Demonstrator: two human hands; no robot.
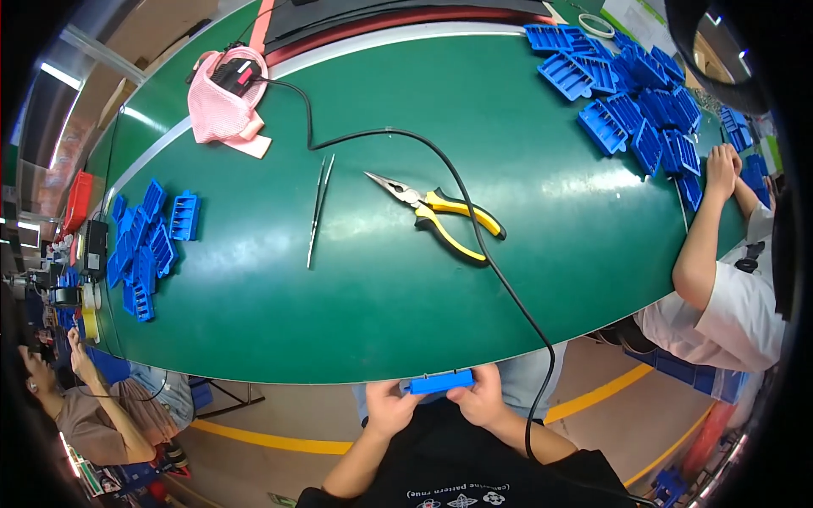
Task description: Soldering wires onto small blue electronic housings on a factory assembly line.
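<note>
A blue plastic battery holder is held between my two hands at the near edge of the green table. My left hand grips its left end and my right hand its right end, with the fingers mostly hidden underneath. Farther in on the table lie long-nose pliers with yellow and black handles, jaws parted a little. To their left rests a pair of metal tweezers.
A black cable crosses the table and passes over a plier handle toward me. Blue holders are piled at left and far right. A pink mesh cloth pouch lies at the back. Co-workers sit on both sides.
</note>
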